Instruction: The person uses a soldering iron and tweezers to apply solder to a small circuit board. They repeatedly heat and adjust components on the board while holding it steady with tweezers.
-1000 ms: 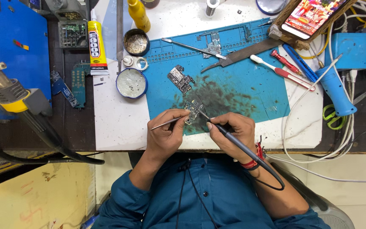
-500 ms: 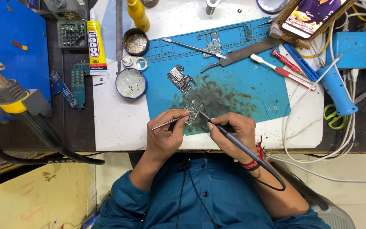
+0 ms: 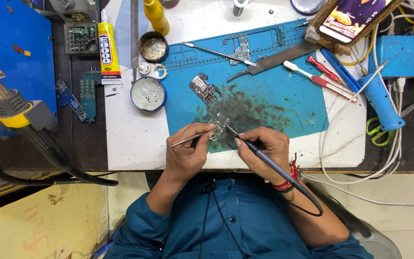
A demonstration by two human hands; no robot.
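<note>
The small silvery-green circuit board point(image 3: 219, 125) lies at the near edge of the blue silicone work mat point(image 3: 283, 91), on the mat's dark scorched patch, and everything here is placed from that board. The left hand point(image 3: 188, 153) sits just near-left of it, fingers point(image 3: 206, 139) pinched narrow on thin metal tweezers point(image 3: 188, 139) whose long axis runs left to right, tips touching the board's left edge. The right hand point(image 3: 262, 151) sits just near-right, fingers closed around a black corded soldering iron point(image 3: 264, 156), held like a pen; its axis slants up-left, tip meeting the board's right edge. Both hands are about equally close. A second, larger circuit board point(image 3: 204, 89) lies just beyond, on the mat, apart from both tools.
</note>
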